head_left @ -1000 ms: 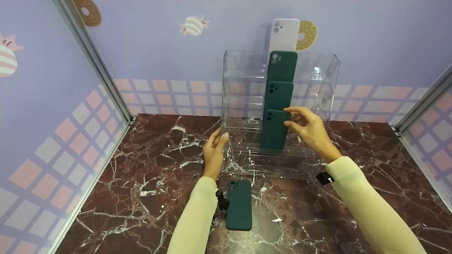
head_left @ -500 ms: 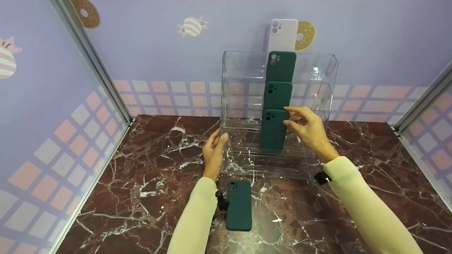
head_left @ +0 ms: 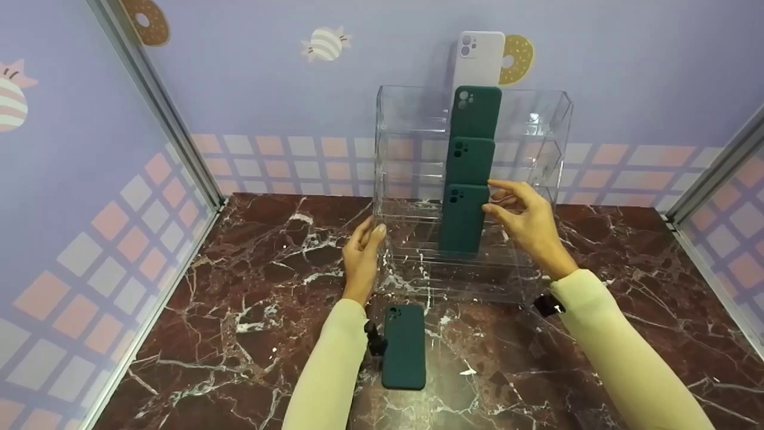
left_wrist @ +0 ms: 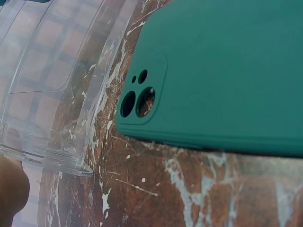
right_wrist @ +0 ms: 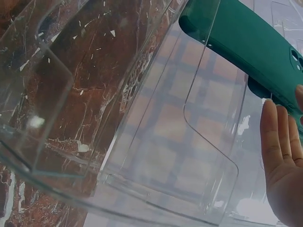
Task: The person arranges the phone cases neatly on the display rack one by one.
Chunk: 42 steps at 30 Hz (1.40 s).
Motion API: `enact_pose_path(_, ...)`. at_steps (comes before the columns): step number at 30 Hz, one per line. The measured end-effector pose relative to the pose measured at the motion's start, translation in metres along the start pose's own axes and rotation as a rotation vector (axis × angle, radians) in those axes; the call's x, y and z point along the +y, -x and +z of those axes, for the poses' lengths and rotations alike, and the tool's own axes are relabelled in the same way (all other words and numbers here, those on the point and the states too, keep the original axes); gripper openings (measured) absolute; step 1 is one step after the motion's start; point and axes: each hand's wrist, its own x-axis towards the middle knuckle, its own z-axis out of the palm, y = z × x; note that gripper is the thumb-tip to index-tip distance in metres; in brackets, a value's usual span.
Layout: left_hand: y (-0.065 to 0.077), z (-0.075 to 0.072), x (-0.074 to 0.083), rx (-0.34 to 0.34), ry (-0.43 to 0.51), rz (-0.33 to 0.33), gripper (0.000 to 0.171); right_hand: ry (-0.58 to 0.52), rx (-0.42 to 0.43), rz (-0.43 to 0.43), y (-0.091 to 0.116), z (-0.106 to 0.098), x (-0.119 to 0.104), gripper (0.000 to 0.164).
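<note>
A clear stepped display rack (head_left: pixel 412 239) holds a column of upright phone cases. Lowest in front stands a green phone case (head_left: pixel 462 224), with a second green case (head_left: pixel 471 160) and a third green case (head_left: pixel 477 110) on the steps behind. A white phone case (head_left: pixel 480 60) rises at the top. My right hand (head_left: pixel 525 224) is at the front case's upper right edge, its fingertips at or just off that edge. In the right wrist view its fingers look straight. My left hand (head_left: pixel 361 257) holds the rack's left side.
Another green phone case (head_left: pixel 404 347) lies flat, camera holes up, on the dark red marble-patterned table (head_left: pixel 268 358), beside my left sleeve. Patterned panels (head_left: pixel 268 89) close in the back and both sides.
My right fingertips have slid slightly right, from overlapping the front case to its edge. The cases stay in place, and the left hand has not moved.
</note>
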Motion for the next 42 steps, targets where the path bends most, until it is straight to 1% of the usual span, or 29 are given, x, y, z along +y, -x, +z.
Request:
enact_pose_path(4, 0.0, -0.001, 0.001, -0.015, -0.007, -0.002, 0.046, -0.038, 0.038, -0.009, 0.009, -0.003, -0.005, 0.044)
enact_pose_path(6, 0.0, -0.002, 0.002, -0.022, -0.018, -0.002, 0.047, -0.058, 0.048, -0.016, 0.015, -0.003, -0.012, 0.043)
enact_pose_path(8, 0.001, -0.003, 0.002, -0.028, -0.035, -0.009, 0.048, -0.074, 0.043, -0.017, 0.022, -0.003, -0.023, 0.042)
enact_pose_path(12, 0.001, -0.004, 0.004, -0.031, -0.061, -0.012, 0.049, -0.068, 0.02, -0.014, 0.038, 0.0, -0.042, 0.041)
enact_pose_path(15, 0.0, -0.004, 0.004, -0.025, -0.053, -0.001, 0.048, -0.074, -0.002, -0.013, 0.048, 0.006, -0.036, 0.042)
enact_pose_path(19, -0.001, -0.004, 0.003, -0.011, -0.041, 0.002, 0.047, -0.126, -0.063, -0.003, 0.062, 0.015, -0.019, 0.044)
enact_pose_path(21, -0.001, -0.004, 0.002, -0.011, -0.036, -0.001, 0.047, -0.142, -0.1, -0.003, 0.069, 0.018, -0.016, 0.044)
enact_pose_path(27, -0.001, -0.003, 0.003, -0.007, -0.022, 0.001, 0.046, -0.133, -0.228, -0.013, 0.089, 0.034, -0.015, 0.044)
enact_pose_path(30, -0.001, -0.002, 0.002, -0.001, -0.02, -0.001, 0.046, -0.129, -0.286, 0.016, 0.098, 0.043, -0.015, 0.046)
enact_pose_path(32, 0.0, -0.002, 0.002, -0.001, -0.025, -0.007, 0.047, -0.128, -0.315, 0.048, 0.104, 0.049, -0.015, 0.048)
enact_pose_path(34, 0.0, -0.002, 0.002, -0.003, -0.028, -0.009, 0.047, -0.124, -0.342, 0.063, 0.109, 0.055, -0.015, 0.049)
enact_pose_path(36, 0.001, -0.002, 0.002, -0.006, -0.031, -0.006, 0.047, -0.115, -0.373, 0.054, 0.113, 0.06, -0.013, 0.05)
enact_pose_path(39, 0.001, -0.002, 0.002, -0.013, -0.033, -0.003, 0.047, -0.1, -0.411, 0.005, 0.118, 0.068, -0.01, 0.05)
enact_pose_path(42, 0.002, -0.002, 0.001, -0.018, -0.035, -0.009, 0.047, -0.089, -0.457, -0.016, 0.121, 0.075, -0.008, 0.05)
